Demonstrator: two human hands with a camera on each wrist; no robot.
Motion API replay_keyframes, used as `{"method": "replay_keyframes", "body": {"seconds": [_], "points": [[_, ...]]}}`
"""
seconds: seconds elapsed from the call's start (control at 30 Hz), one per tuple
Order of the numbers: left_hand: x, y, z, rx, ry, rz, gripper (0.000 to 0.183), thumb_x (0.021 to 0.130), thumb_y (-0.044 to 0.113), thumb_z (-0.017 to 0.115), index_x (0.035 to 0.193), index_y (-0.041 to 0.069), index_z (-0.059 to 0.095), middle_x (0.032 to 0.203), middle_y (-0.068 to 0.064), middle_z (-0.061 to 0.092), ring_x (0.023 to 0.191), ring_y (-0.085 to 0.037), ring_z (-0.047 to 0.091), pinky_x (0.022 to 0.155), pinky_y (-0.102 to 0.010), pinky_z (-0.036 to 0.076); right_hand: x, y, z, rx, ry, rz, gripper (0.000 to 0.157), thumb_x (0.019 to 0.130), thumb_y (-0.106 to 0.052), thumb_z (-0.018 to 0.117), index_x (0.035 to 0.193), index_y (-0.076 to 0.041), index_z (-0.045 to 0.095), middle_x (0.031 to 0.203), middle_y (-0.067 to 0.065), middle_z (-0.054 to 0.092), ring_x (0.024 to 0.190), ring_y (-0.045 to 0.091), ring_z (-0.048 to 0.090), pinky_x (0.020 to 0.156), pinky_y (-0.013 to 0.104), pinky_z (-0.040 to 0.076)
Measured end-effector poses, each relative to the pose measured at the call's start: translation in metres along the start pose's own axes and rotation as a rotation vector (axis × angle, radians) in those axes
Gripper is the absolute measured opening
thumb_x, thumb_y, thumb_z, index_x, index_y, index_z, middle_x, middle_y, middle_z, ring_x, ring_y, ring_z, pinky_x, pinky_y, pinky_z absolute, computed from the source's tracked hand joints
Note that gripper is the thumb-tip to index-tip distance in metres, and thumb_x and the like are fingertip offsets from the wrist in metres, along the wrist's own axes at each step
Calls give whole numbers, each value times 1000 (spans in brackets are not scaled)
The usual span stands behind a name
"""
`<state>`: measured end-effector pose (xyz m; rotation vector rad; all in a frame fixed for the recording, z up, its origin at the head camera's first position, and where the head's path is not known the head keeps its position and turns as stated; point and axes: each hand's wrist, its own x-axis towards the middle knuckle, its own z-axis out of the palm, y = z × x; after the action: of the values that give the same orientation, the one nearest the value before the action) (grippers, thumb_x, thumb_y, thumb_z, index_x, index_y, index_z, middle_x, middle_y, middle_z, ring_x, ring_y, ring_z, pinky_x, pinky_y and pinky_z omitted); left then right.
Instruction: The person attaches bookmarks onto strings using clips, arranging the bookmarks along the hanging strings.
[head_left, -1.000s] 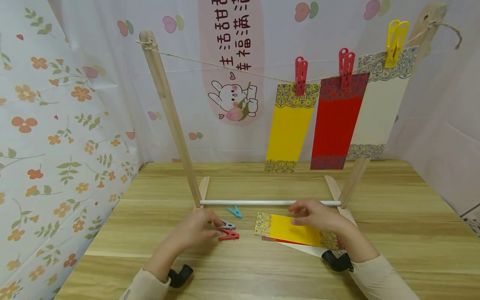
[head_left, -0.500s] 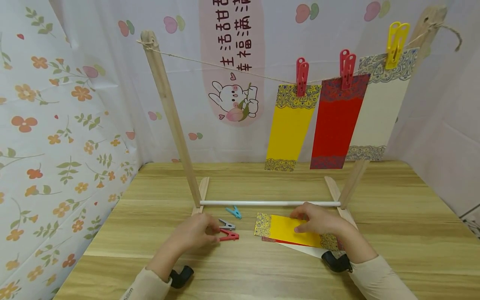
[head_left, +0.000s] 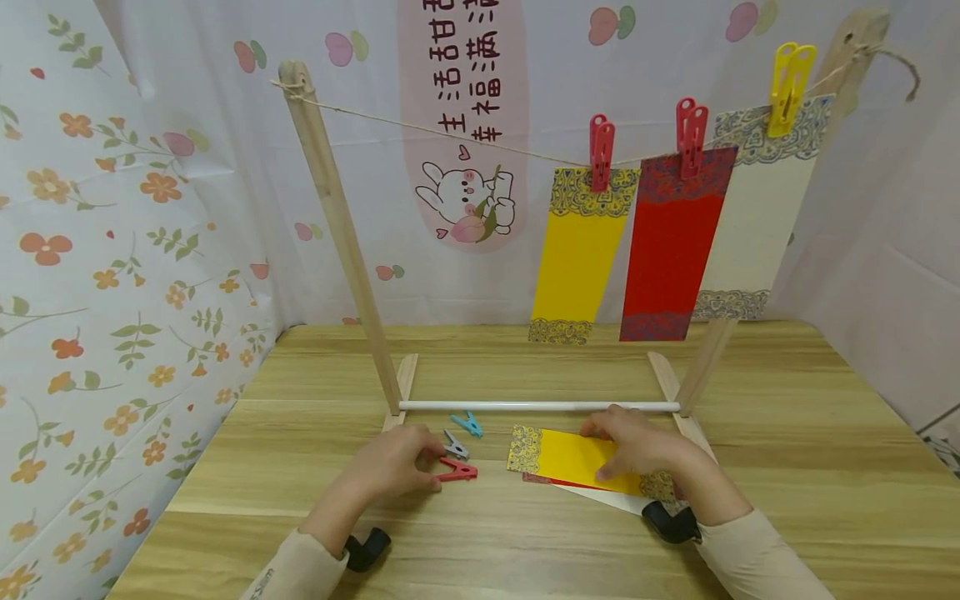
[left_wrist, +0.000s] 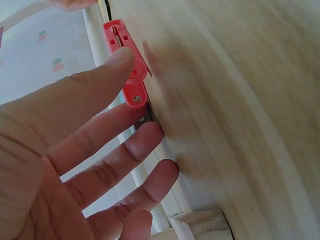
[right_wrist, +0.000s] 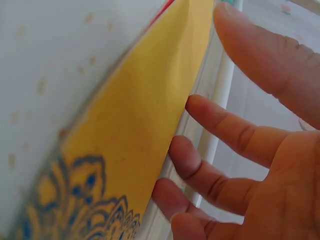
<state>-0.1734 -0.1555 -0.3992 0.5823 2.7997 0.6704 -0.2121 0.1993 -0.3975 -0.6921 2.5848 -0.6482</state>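
My left hand (head_left: pixel 393 465) pinches the handle end of a red clothespin (head_left: pixel 458 470) lying on the table, thumb on the near handle. In the left wrist view the thumb lies over the red clothespin (left_wrist: pixel 131 87), the other fingers spread beyond it. A grey clothespin (head_left: pixel 456 446) lies just past the index finger, and a light blue clothespin (head_left: pixel 468 424) farther back. My right hand (head_left: pixel 637 442) rests over a yellow patterned paper strip (head_left: pixel 566 454), fingers at its far edge. Under it show a red strip (head_left: pixel 570 482) and a white strip (head_left: pixel 611 500).
A wooden frame (head_left: pixel 337 225) with a white crossbar (head_left: pixel 517 406) stands behind the hands. From its string (head_left: pixel 420 127) hang a yellow strip (head_left: pixel 577 262), a red strip (head_left: pixel 667 258) and a white strip (head_left: pixel 757 217), held by red and yellow clothespins (head_left: pixel 789 90).
My left hand has reached the red clothespin and pinched it, and the grey clothespin has turned slightly. My right hand has lowered onto the yellow strip, its thumb shifting toward the near edge.
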Motion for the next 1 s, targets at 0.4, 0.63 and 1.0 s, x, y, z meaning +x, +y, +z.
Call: {"method": "replay_keyframes", "body": {"seconds": [0.4,0.63,1.0], "points": [[3,0,4,76,3,-9,31,74,17,87,101,10,74,86,4,62,77,-11,52,70,-34,46,0,-3,7,-58,-20,98,65,66,-20,93,118,-13,54,129,11,54,123,42,43,101,60,38],[4,0,5,90,12,-4,26,74,17,87,95,12,73,83,5,61,73,-11,51,66,-31,44,-1,-5,9,-60,-18,99,66,66,-16,93,117,-11,51,124,11,52,118,38,43,98,57,42],[0,2,1,6,7,-21,26,76,19,85,95,10,70,91,1,65,79,-14,53,72,-38,47,-1,-9,10,-63,-39,119,62,68,-13,92,113,-12,50,113,11,49,109,34,41,88,55,45]]}}
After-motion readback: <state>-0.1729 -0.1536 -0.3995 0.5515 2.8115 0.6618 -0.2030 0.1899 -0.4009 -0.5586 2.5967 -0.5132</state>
